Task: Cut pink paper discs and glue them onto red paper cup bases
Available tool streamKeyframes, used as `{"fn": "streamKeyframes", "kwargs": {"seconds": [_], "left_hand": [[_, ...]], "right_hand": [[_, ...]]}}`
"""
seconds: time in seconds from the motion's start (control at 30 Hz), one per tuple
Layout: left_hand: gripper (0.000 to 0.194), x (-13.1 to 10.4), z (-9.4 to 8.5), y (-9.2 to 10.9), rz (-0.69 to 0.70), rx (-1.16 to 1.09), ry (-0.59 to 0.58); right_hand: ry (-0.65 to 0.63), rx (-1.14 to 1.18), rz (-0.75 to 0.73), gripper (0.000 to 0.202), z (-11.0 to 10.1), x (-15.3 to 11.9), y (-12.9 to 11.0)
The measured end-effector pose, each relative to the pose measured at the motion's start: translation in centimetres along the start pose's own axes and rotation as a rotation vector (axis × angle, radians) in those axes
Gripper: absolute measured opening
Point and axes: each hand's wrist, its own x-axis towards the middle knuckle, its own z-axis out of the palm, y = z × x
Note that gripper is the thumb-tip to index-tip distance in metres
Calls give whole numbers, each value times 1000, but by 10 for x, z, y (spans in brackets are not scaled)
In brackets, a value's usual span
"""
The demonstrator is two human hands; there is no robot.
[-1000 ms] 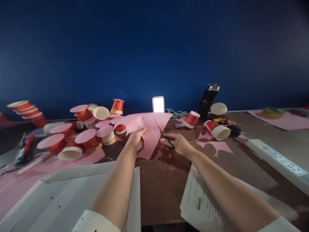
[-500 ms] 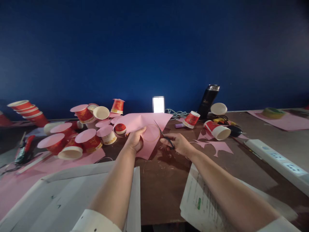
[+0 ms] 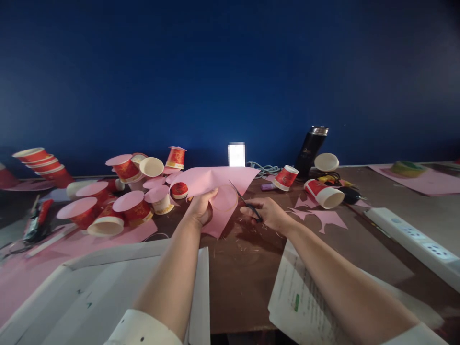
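My left hand (image 3: 200,209) pinches a sheet of pink paper (image 3: 215,227) by its left side, thumb on top. A round outline is drawn on the sheet, to the right of the thumb. My right hand (image 3: 268,214) is closed around the dark handles of a pair of scissors (image 3: 241,197). The blades point up and left, at the right edge of the circle. Left of my left hand stand several red paper cups (image 3: 134,215), many with pink paper discs (image 3: 128,201) on them.
Pink scraps (image 3: 328,219) lie right of my right hand, near tipped paper cups (image 3: 323,194) and a black flask (image 3: 312,151). A white power strip (image 3: 413,239) runs along the right. Printed sheets (image 3: 291,297) and a white board (image 3: 108,287) lie in front. A blue wall (image 3: 230,81) rises behind.
The scissors and both hands hold almost the same place. The pink sheet's far right corner has shifted very slightly to the right.
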Motion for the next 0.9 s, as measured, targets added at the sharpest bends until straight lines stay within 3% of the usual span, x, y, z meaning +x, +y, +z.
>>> {"fn": "streamKeyframes", "kwargs": {"seconds": [0.9], "left_hand": [[40, 1, -5, 0, -72, 72, -61]], "right_hand": [[-20, -52, 5, 46, -1, -1, -1]]}}
